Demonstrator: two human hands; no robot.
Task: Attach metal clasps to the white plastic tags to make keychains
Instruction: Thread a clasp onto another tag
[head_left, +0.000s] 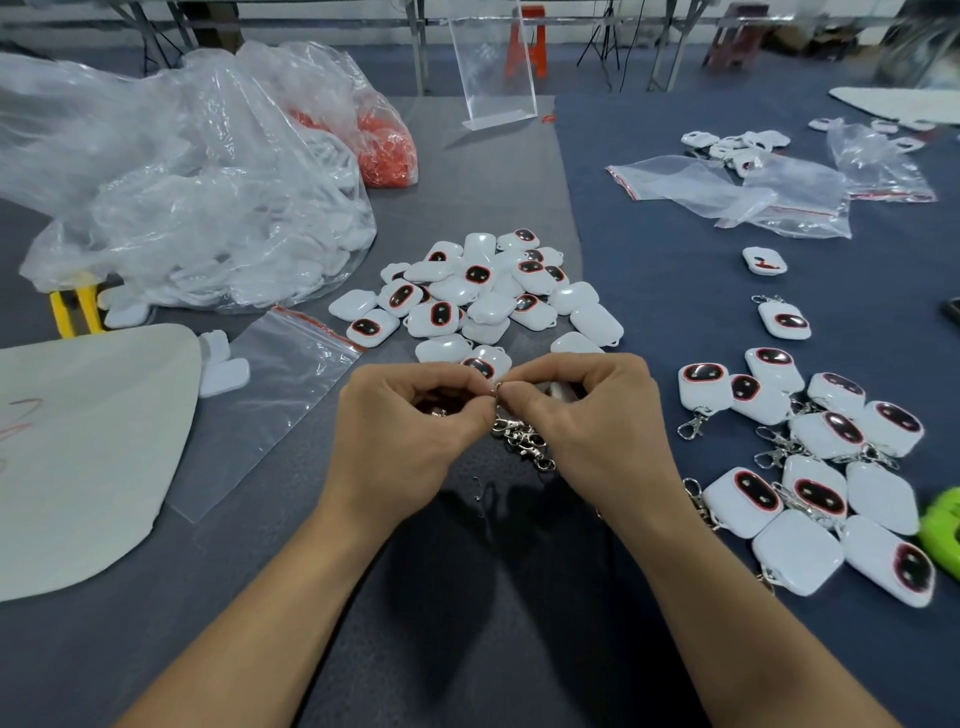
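My left hand (410, 415) and my right hand (587, 415) meet fingertip to fingertip in the middle of the table. Together they pinch a small metal ring (497, 387). My left hand's curled fingers also hide something dark; I cannot tell what. A heap of metal clasps (522, 441) lies on the mat just below my fingertips. Behind my hands sits a pile of white plastic tags (483, 296) with dark oval faces. At the right lie several finished keychains (810, 467), tags with clasps attached.
A large clear bag of white parts (208, 208) and a bag of orange parts (387, 145) lie at the back left. An empty zip bag (275, 395) and a white sheet (78, 457) are at my left. A green object (943, 530) sits at the right edge. More bags (753, 192) lie back right.
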